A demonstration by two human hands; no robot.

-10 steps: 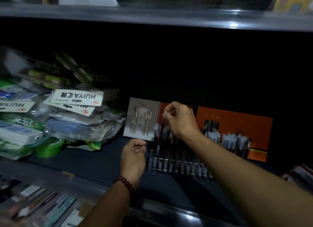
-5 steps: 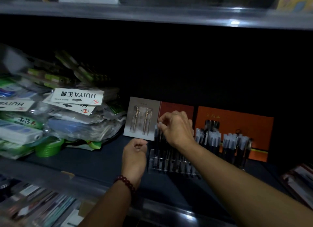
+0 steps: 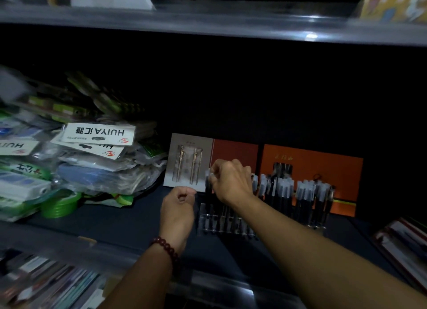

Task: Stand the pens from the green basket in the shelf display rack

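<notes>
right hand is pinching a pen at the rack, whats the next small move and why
Probably push that pen straight down until it seats, then let go. The right hand pinches its pale cap at the left end of the clear rack, level with the caps of the standing pens. Whether its tip has reached bottom is too dark to tell. The left hand hangs curled beside the rack.

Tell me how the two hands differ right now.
The right hand reaches to the back of the clear pen rack, pinching a pen's cap; the left hand hangs in front of the rack's left end, curled in a loose fist, contents unclear. The left wrist wears a bead bracelet; the right wrist is bare. Both are inside the same shelf.
</notes>
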